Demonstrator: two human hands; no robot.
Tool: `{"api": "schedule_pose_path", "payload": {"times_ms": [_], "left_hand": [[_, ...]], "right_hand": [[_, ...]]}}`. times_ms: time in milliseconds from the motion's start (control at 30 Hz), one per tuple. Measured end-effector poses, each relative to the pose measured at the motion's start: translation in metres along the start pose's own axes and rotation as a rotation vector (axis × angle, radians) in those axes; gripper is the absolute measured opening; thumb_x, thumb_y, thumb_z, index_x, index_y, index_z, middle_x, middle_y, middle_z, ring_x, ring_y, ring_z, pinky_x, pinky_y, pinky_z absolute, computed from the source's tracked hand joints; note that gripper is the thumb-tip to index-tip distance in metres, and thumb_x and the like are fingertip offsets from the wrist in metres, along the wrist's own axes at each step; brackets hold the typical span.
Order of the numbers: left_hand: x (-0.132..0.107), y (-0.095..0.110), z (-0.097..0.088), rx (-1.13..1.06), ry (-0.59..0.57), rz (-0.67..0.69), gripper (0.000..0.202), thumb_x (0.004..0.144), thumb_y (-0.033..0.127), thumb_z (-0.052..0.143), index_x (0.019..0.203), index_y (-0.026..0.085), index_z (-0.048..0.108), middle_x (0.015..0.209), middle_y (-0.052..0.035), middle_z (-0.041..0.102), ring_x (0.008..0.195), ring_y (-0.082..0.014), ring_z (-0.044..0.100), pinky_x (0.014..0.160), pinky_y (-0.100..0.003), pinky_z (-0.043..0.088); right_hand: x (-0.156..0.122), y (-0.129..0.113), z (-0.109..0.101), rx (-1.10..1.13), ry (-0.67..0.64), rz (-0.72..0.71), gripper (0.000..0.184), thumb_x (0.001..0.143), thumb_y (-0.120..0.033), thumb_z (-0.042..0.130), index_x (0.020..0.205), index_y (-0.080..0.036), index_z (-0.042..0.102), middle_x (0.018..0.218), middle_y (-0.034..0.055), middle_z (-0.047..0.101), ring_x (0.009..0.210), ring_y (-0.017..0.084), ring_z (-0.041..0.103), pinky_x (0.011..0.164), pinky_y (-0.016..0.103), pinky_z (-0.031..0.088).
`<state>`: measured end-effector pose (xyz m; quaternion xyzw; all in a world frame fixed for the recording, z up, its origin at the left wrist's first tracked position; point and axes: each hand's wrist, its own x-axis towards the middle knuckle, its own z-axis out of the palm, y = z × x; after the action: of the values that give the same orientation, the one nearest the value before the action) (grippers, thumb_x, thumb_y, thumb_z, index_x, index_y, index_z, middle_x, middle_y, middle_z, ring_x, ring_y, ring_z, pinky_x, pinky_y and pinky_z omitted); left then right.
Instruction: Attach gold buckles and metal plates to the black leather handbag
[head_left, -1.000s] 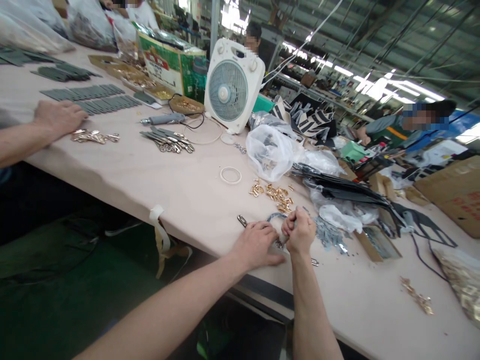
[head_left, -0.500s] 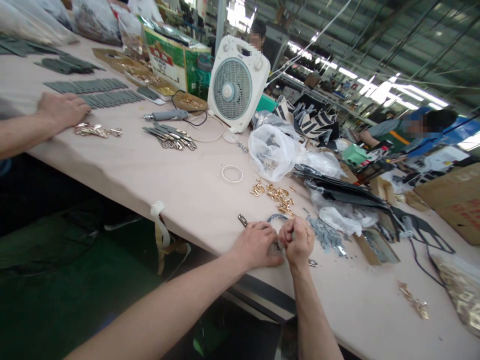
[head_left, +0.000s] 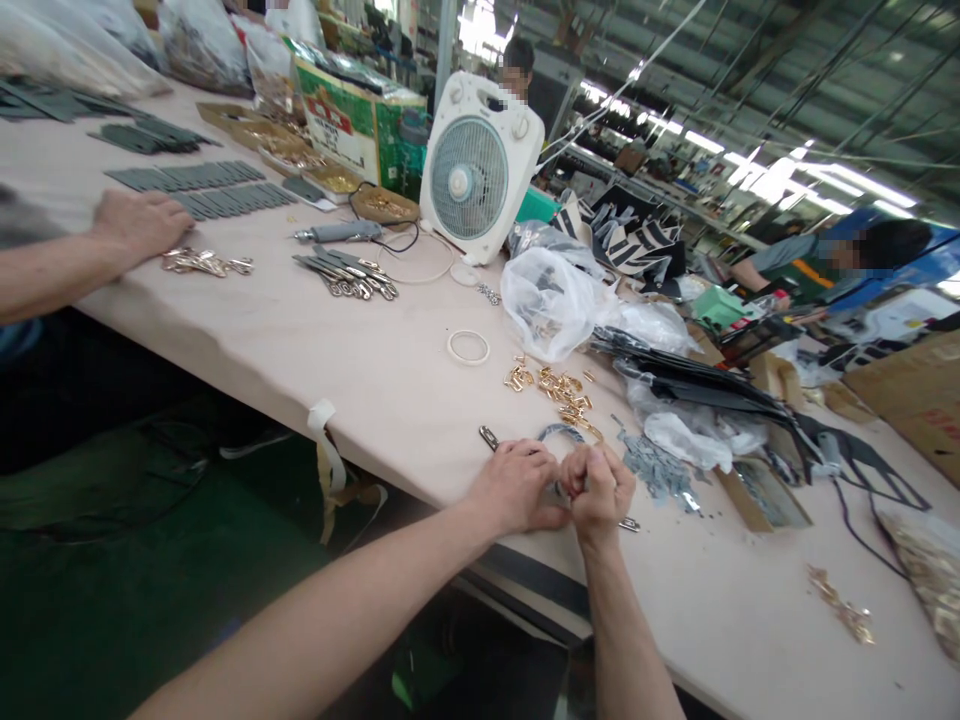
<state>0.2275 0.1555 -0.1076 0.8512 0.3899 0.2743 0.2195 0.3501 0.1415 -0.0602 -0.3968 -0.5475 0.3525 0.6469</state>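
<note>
My left hand [head_left: 516, 487] and my right hand [head_left: 600, 489] meet near the table's front edge, both with fingers curled in a pinch over a grey strap [head_left: 559, 432] with a metal clasp [head_left: 488, 437]. What sits between the fingertips is too small to make out. A scatter of small gold buckles [head_left: 556, 388] lies just beyond my hands. Grey strap pieces [head_left: 657, 469] lie to the right of my right hand.
A white fan [head_left: 477, 178] stands at the back. Clear plastic bags [head_left: 555, 301], a white ring [head_left: 468, 347], finished straps [head_left: 349, 273] and black bag parts [head_left: 697, 377] lie around. Another person's hand [head_left: 139, 224] rests at left by gold clasps [head_left: 204, 263]. Other people work behind.
My hands have stayed together at the same spot, the right fist lowering slightly onto the strap. The view has shifted a little; the other person's hand at left stays put.
</note>
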Motion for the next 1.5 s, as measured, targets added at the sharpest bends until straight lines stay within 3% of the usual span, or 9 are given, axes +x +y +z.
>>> {"api": "schedule_pose_path", "payload": {"times_ms": [167, 367, 600, 733, 900, 1033, 1167, 1267, 1500], "left_hand": [[-0.001, 0.000, 0.000, -0.012, 0.033, 0.018, 0.043, 0.084, 0.058, 0.077, 0.111, 0.026, 0.068, 0.122, -0.0042, 0.075, 0.131, -0.0275, 0.057, 0.107, -0.044, 0.043], [0.001, 0.001, 0.002, -0.048, 0.026, -0.002, 0.042, 0.083, 0.047, 0.078, 0.118, 0.027, 0.067, 0.124, -0.0042, 0.074, 0.133, -0.0276, 0.057, 0.113, -0.046, 0.042], [-0.019, -0.012, -0.010, -0.168, 0.203, -0.021, 0.088, 0.074, 0.045, 0.092, 0.145, 0.020, 0.047, 0.157, -0.0162, 0.048, 0.147, -0.0323, 0.044, 0.124, -0.052, 0.038], [-0.044, -0.019, -0.028, -0.117, 0.214, -0.084, 0.071, 0.075, 0.036, 0.093, 0.134, 0.023, 0.054, 0.148, -0.0129, 0.054, 0.138, -0.0316, 0.051, 0.119, -0.053, 0.045], [-0.060, -0.022, -0.034, -0.021, 0.128, 0.011, 0.054, 0.086, 0.033, 0.084, 0.133, 0.026, 0.060, 0.146, -0.0078, 0.059, 0.133, -0.0281, 0.056, 0.112, -0.046, 0.050], [-0.059, -0.021, -0.030, 0.060, 0.080, 0.028, 0.049, 0.093, 0.039, 0.077, 0.137, 0.026, 0.060, 0.145, -0.0067, 0.062, 0.128, -0.0270, 0.060, 0.106, -0.045, 0.052], [-0.052, -0.020, -0.025, 0.045, 0.126, -0.034, 0.029, 0.096, 0.041, 0.072, 0.121, 0.026, 0.069, 0.133, -0.0043, 0.069, 0.119, -0.0247, 0.064, 0.100, -0.043, 0.053], [-0.047, -0.020, -0.022, 0.012, 0.169, -0.062, 0.014, 0.101, 0.033, 0.066, 0.109, 0.025, 0.074, 0.123, -0.0030, 0.073, 0.111, -0.0221, 0.066, 0.098, -0.040, 0.054], [-0.042, -0.020, -0.025, -0.098, 0.190, -0.081, 0.011, 0.098, 0.025, 0.066, 0.095, 0.024, 0.077, 0.117, -0.0013, 0.074, 0.104, -0.0203, 0.066, 0.094, -0.036, 0.055]], "right_hand": [[0.003, -0.014, 0.002, 0.029, 0.125, -0.143, 0.039, 0.098, -0.036, 0.059, 0.062, -0.023, 0.050, 0.050, -0.0062, 0.037, 0.041, 0.010, 0.034, 0.041, 0.026, 0.029], [-0.002, 0.018, -0.005, -0.007, 0.087, 0.050, 0.043, 0.101, -0.041, 0.059, 0.063, -0.023, 0.049, 0.050, -0.0067, 0.039, 0.039, 0.009, 0.035, 0.039, 0.024, 0.028], [-0.002, 0.016, -0.012, 0.108, 0.189, 0.069, 0.040, 0.100, -0.043, 0.060, 0.068, -0.021, 0.053, 0.053, -0.0075, 0.042, 0.038, 0.007, 0.036, 0.036, 0.019, 0.028], [0.001, 0.017, -0.011, 0.100, 0.228, 0.085, 0.041, 0.100, -0.045, 0.061, 0.069, -0.020, 0.053, 0.053, -0.0081, 0.042, 0.037, 0.006, 0.036, 0.035, 0.018, 0.028], [0.007, 0.017, -0.008, 0.067, 0.193, 0.095, 0.038, 0.098, -0.044, 0.064, 0.070, -0.020, 0.054, 0.053, -0.0072, 0.045, 0.037, 0.006, 0.038, 0.035, 0.018, 0.029], [0.018, 0.007, 0.002, 0.146, 0.205, 0.047, 0.037, 0.097, -0.041, 0.062, 0.068, -0.020, 0.054, 0.052, -0.0076, 0.042, 0.037, 0.007, 0.036, 0.035, 0.018, 0.030], [0.030, 0.003, 0.019, 0.239, 0.182, 0.075, 0.035, 0.096, -0.040, 0.061, 0.067, -0.021, 0.052, 0.051, -0.0087, 0.039, 0.036, 0.006, 0.033, 0.035, 0.018, 0.030], [0.036, 0.010, 0.029, 0.258, 0.165, 0.128, 0.036, 0.095, -0.042, 0.062, 0.068, -0.021, 0.051, 0.050, -0.0091, 0.040, 0.036, 0.006, 0.032, 0.035, 0.018, 0.030], [0.040, 0.030, 0.036, 0.317, 0.165, 0.286, 0.036, 0.093, -0.044, 0.065, 0.068, -0.021, 0.051, 0.049, -0.0101, 0.038, 0.035, 0.005, 0.028, 0.034, 0.017, 0.025]]}}
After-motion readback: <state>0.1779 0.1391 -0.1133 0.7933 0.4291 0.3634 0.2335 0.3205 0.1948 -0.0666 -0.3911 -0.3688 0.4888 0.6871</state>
